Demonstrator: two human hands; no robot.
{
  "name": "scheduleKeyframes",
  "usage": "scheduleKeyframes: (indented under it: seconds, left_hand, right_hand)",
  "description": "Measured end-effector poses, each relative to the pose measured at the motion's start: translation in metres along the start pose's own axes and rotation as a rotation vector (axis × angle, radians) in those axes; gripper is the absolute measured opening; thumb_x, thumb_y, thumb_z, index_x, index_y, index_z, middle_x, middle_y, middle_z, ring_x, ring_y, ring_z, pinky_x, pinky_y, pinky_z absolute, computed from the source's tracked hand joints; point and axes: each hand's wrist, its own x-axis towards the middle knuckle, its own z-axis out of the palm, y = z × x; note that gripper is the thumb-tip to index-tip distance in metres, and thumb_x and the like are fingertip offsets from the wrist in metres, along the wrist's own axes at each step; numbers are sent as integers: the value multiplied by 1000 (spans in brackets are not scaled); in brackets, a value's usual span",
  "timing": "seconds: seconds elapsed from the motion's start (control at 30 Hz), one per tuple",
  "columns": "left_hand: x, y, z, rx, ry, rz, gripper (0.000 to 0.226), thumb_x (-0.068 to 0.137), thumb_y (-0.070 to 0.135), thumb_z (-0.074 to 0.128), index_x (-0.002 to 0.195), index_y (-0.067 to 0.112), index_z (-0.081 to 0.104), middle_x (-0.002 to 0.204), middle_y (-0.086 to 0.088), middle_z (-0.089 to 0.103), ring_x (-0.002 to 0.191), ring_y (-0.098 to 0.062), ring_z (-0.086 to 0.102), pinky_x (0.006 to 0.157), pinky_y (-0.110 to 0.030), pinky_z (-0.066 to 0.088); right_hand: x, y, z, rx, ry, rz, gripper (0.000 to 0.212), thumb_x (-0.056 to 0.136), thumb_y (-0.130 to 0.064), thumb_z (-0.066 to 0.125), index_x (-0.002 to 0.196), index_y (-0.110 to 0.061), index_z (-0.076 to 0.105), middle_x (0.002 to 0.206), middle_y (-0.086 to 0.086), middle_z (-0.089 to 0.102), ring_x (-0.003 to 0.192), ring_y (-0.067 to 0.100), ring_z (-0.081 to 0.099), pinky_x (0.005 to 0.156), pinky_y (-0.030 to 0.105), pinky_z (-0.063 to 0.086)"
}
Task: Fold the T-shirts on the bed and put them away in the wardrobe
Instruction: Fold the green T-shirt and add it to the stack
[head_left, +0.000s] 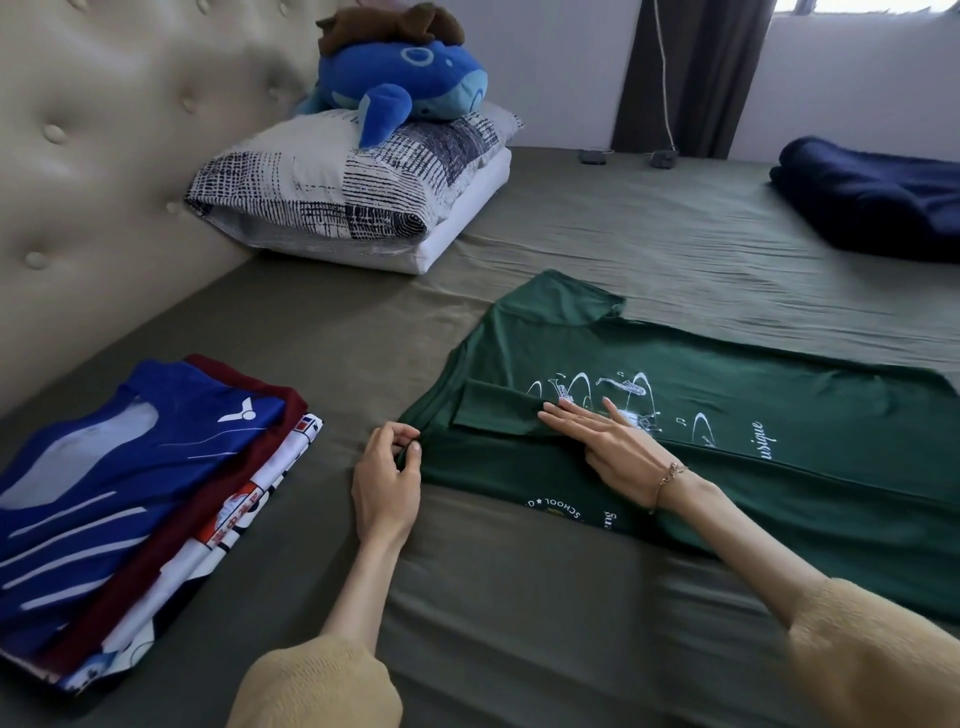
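A dark green T-shirt (737, 415) with white print lies spread on the olive bed sheet (519, 597), its near side folded inward along its length. My left hand (387, 480) pinches the shirt's edge near the shoulder. My right hand (602, 441) lies flat with fingers spread on the folded-in sleeve. At the left sits a stack of folded T-shirts (130, 499): blue on top, maroon under it, a white printed one at the bottom.
Two pillows (337, 192) with a blue plush toy (400, 83) lean by the tufted headboard (93, 156). A folded navy blanket (872, 197) lies far right. Two small dark devices (662, 158) with a cable rest near the curtain (691, 73).
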Motion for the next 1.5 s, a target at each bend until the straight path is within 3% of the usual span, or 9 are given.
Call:
scheduleKeyframes:
  seconds: [0.07,0.27,0.4,0.53,0.67,0.77,0.93,1.13,1.5]
  left_hand:
    - [1,-2,-1,-17,-14,-6,17,89,4,53,90,20,57,90,7,57,85,-14,54,78,-30,42]
    - [-1,9,-4,51,-106,-3,22,91,10,52,112,14,58,106,-2,53,107,-26,49,95,-34,33]
    - [-11,16,-11,375,-227,113,59,91,39,46,145,17,36,151,-7,27,137,-30,21,113,-50,10]
    - [-39,40,-7,579,-518,337,79,80,43,36,151,26,6,158,11,-2,144,-4,-10,112,-53,-12]
    - [-54,71,9,680,-732,436,76,86,21,38,151,28,0,158,13,-5,141,2,-12,113,-51,-13]
    - [-53,92,21,786,-850,476,83,85,-3,39,152,27,1,158,11,-7,145,-5,-8,116,-49,-3]
    - [-57,101,36,1058,-848,526,90,88,-5,49,151,19,-11,158,4,-15,147,-15,-8,115,-46,18]
    - [-68,95,44,1015,-789,444,94,86,-13,45,148,17,-19,157,5,-21,146,-15,-13,115,-49,14]
    - [-92,98,23,974,-870,398,91,85,-22,36,148,15,-18,157,5,-20,146,-14,-12,116,-46,10]
  right_hand:
    - [-16,3,2,-20,4,43,54,95,-32,19,148,-32,7,147,-26,0,137,-7,-9,113,32,-13]
    - [-86,12,-2,-18,-74,250,98,62,-81,-23,147,-36,-4,147,-25,-16,135,-6,-18,115,40,-8]
    - [-131,19,1,-35,-83,393,101,48,-78,-40,138,-38,-19,147,-23,-19,137,-3,-20,113,40,-14]
    - [-182,29,-11,-5,-75,517,97,49,-84,-32,135,-43,-21,146,-22,-25,134,-4,-24,111,43,-18]
    - [-227,43,-28,-25,-166,604,72,74,-56,6,135,-34,-25,153,-13,-21,133,-3,-26,113,47,-11]
    - [-253,53,-37,22,-169,690,78,91,-22,39,143,-24,-20,155,-9,-17,134,-2,-21,115,48,-4]
    - [-268,61,-46,-24,-186,751,90,81,14,35,148,-20,-13,157,-5,-15,145,10,-12,114,52,5]
    - [-273,74,-49,-122,-283,855,105,78,18,49,147,-24,-18,155,-5,-23,145,18,-14,110,60,9]
    - [-305,63,-47,-305,-303,944,94,88,2,52,147,-15,-19,157,-5,-17,146,14,-5,116,44,10]
